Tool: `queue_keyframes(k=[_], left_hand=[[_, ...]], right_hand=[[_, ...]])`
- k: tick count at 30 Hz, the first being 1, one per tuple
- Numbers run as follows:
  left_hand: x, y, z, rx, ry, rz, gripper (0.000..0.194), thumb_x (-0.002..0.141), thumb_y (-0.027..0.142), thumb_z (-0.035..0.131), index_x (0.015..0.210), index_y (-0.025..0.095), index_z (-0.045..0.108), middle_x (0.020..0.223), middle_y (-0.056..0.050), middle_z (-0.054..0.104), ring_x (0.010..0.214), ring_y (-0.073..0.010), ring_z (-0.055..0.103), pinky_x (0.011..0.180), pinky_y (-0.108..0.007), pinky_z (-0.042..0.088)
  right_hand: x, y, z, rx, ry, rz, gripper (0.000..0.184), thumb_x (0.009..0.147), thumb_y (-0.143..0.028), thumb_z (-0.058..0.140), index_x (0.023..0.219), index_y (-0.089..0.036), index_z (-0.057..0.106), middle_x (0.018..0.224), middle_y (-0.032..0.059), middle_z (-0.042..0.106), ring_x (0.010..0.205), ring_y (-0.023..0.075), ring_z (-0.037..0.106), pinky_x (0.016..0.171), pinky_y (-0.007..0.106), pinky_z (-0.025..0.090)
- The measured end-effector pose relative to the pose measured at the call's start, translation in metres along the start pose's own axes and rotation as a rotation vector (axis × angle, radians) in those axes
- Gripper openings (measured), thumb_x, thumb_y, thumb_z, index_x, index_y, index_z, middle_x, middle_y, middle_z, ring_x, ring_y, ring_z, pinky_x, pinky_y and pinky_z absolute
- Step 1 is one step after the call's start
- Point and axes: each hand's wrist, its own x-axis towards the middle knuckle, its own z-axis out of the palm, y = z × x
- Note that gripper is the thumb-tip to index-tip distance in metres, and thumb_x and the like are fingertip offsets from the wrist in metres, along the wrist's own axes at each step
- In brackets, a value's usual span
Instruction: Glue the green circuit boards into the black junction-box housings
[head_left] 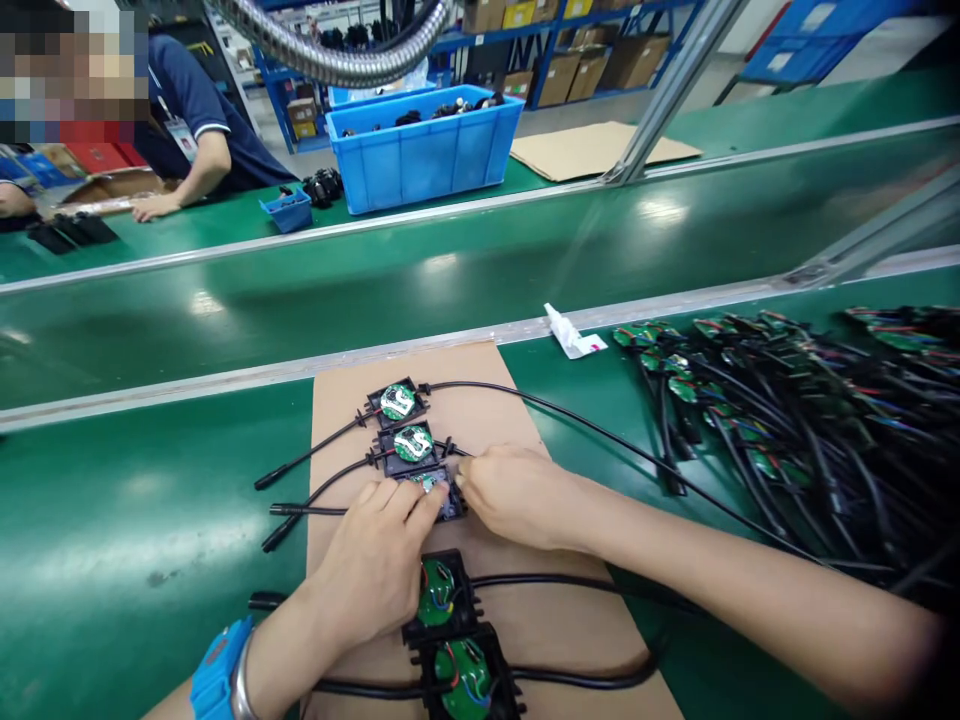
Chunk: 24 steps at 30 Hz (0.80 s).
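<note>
A row of black square housings with round green circuit boards and black cables lies on a brown cardboard sheet (480, 400). My left hand (375, 560) and my right hand (517, 495) meet over the third housing (439, 492). Fingers of both hands press together on it, the left from the near side, the right from the right edge. Two housings (397, 402) (411, 444) lie beyond it. Two more (439, 598) (465, 680) lie nearer me. A blue watch (217, 668) and a bracelet sit on my left wrist.
A heap of cabled green boards (787, 410) covers the green bench at right. A crumpled white label (571, 337) lies near the metal rail. Across the green conveyor (450, 280) stand a blue crate (424, 145), a small blue bin (289, 210) and a seated person's arm (187, 190).
</note>
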Motion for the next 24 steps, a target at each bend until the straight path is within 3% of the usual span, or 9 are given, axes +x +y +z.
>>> queue_keyframes(k=[3,5,8,12,17,20,24], left_hand=[[0.001,0.001,0.000,0.073,-0.025,-0.007,0.066,0.076,0.009,0.046,0.141,0.012,0.035,0.108,-0.012,0.055,0.087,-0.0256,0.047,0.076,-0.041,0.042],[0.003,0.003,0.000,0.132,-0.050,-0.005,0.064,0.077,0.012,0.046,0.140,0.009,0.037,0.106,-0.012,0.055,0.087,-0.0263,0.046,0.075,-0.042,0.041],[0.006,0.008,0.002,0.198,-0.069,0.001,0.064,0.077,0.014,0.046,0.139,0.004,0.038,0.101,-0.012,0.056,0.085,-0.0262,0.045,0.074,-0.042,0.039],[0.012,0.013,0.004,0.252,-0.069,0.035,0.059,0.076,0.012,0.045,0.133,-0.002,0.045,0.094,-0.013,0.056,0.084,-0.0264,0.045,0.072,-0.042,0.038],[0.009,0.007,-0.012,0.090,-0.057,0.032,0.049,0.084,0.013,0.043,0.132,0.008,0.049,0.099,-0.011,0.057,0.085,-0.0251,0.047,0.073,-0.042,0.040],[-0.006,-0.006,-0.021,-0.176,0.091,-0.005,0.040,0.090,0.013,0.040,0.129,0.017,0.051,0.106,-0.008,0.057,0.094,-0.0225,0.050,0.081,-0.040,0.042],[-0.026,-0.027,-0.019,-0.324,0.320,-0.160,0.020,0.088,0.015,0.049,0.103,0.019,0.063,0.096,-0.005,0.061,0.092,-0.0197,0.054,0.080,-0.035,0.045]], right_hand=[[-0.013,0.001,0.013,0.026,0.230,0.087,0.022,0.089,-0.017,0.043,0.098,-0.012,0.063,0.086,0.0089,0.065,0.070,0.0185,0.060,0.062,0.029,0.038],[-0.017,0.003,0.022,-0.016,0.324,-0.003,0.022,0.090,-0.015,0.043,0.101,-0.013,0.062,0.091,0.0089,0.064,0.079,0.0194,0.059,0.064,0.029,0.039],[-0.015,0.007,0.032,-0.126,0.362,-0.170,0.026,0.095,-0.013,0.036,0.096,-0.011,0.063,0.087,0.0096,0.062,0.080,0.0200,0.055,0.061,0.030,0.037],[-0.009,0.011,0.037,-0.137,0.372,-0.234,0.028,0.094,-0.010,0.034,0.092,-0.011,0.063,0.080,0.0084,0.059,0.072,0.0194,0.050,0.056,0.030,0.033],[-0.010,0.015,0.038,-0.097,0.417,-0.255,0.026,0.092,-0.009,0.038,0.090,-0.013,0.064,0.082,0.0069,0.060,0.075,0.0177,0.049,0.061,0.030,0.034],[-0.016,0.016,0.029,-0.091,0.397,-0.256,0.025,0.092,-0.011,0.041,0.084,-0.015,0.065,0.079,0.0055,0.060,0.077,0.0180,0.047,0.064,0.030,0.034],[-0.021,0.000,0.013,-0.006,0.391,-0.202,0.025,0.092,-0.017,0.043,0.090,-0.014,0.067,0.083,0.0081,0.060,0.080,0.0201,0.046,0.070,0.033,0.038]])
